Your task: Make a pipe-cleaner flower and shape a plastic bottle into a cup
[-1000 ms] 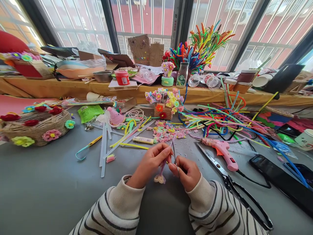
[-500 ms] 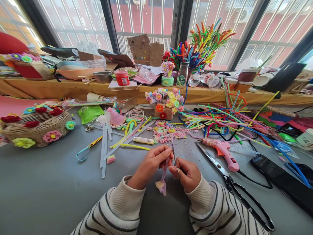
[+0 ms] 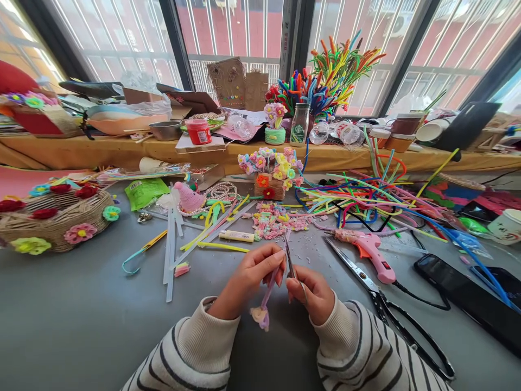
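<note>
My left hand [image 3: 250, 279] is closed on a lilac pipe cleaner [image 3: 268, 294], pinching it between thumb and fingers. From the stem's lower end hangs a small cream and lilac flower-like piece [image 3: 260, 316]. In my right hand [image 3: 314, 294] is a small pair of scissors [image 3: 290, 260], its blades pointing up beside the upper part of the lilac stem. My fingers partly cover the scissor handles. Beyond both hands lies a heap of short pastel pipe-cleaner pieces [image 3: 274, 220], with tiny fluff clippings scattered around it.
To the right are large black-handled scissors [image 3: 368, 282], a pink glue gun [image 3: 376, 258] and a black phone [image 3: 459, 296]. Clear glue sticks [image 3: 169, 260] and a flowered twine basket [image 3: 57, 225] lie left. Loose pipe cleaners [image 3: 362, 198] spread behind.
The scissors have moved slightly away from the lilac stem, to the right. The flower-like piece has swung a little left and down. The camera view has shifted slightly.
</note>
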Tool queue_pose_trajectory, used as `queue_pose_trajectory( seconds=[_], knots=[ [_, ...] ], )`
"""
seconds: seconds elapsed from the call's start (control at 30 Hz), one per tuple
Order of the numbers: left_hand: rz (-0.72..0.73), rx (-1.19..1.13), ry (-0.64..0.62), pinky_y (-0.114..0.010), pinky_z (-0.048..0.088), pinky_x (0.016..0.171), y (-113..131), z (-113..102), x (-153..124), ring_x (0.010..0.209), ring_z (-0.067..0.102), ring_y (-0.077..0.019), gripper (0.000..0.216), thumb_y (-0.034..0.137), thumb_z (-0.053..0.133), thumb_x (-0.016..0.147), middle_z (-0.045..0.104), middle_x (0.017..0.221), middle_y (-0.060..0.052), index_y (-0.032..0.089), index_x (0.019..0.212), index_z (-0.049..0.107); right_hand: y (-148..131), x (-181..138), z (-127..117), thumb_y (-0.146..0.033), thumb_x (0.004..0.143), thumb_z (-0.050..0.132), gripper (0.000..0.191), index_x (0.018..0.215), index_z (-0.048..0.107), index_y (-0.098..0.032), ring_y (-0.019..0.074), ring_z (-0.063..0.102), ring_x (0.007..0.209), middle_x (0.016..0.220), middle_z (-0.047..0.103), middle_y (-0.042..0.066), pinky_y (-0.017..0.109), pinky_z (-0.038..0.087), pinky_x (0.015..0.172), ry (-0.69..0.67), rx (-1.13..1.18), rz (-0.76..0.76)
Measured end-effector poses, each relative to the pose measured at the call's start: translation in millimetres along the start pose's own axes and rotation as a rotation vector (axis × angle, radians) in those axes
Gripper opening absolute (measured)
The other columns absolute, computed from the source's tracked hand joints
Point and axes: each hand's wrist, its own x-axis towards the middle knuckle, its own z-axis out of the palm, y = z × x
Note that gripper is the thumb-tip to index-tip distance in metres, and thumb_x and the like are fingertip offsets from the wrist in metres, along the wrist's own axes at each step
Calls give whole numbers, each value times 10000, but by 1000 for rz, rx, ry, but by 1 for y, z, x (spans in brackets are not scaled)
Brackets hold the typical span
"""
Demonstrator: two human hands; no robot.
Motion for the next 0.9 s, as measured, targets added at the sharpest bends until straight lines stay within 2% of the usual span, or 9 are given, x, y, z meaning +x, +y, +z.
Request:
queue_pose_trajectory(
  seconds=[0.13,0.3,0.4,0.63,0.8,0.9],
  knots=[
    [-23,18,-22,-198,271,472,2,1,-1,467,327,-72,209,301,390,733,406,490,31,153,600,456,-2,-1,1,-567,696,310,430,602,404,-158,88,342,474,535,408,-6,218,283,447,-51,34,-37],
    [-29,-20,-4,-195,270,476,0,0,-1,477,323,-75,209,308,396,732,399,501,30,158,597,451,1,-3,1,-510,695,379,395,488,294,-184,70,308,425,439,334,-46,205,267,420,52,-98,-5],
    [-33,-37,-1,-193,264,472,0,0,-1,477,315,-72,210,312,397,733,395,514,31,156,601,446,3,-3,2,-495,688,403,394,474,279,-188,67,299,412,414,320,-55,203,260,415,102,-139,-11],
    [-52,-10,-29,-195,246,468,1,2,-2,472,310,-65,221,300,382,748,380,504,35,149,598,443,0,-2,4,-550,689,341,409,530,358,-174,76,319,429,438,373,-36,206,256,409,19,0,-6],
    [-67,-51,-7,-193,241,460,-3,0,0,467,301,-64,231,319,380,746,372,506,33,150,596,429,8,-2,5,-519,689,387,416,466,274,-186,67,276,416,417,302,-51,206,229,405,115,-109,38],
    [-54,-63,22,-191,242,461,-4,-1,0,463,303,-63,234,322,382,744,380,502,32,149,596,435,13,-2,5,-516,696,379,413,471,269,-188,65,266,410,414,295,-55,206,220,403,106,-105,34]
  ],
)
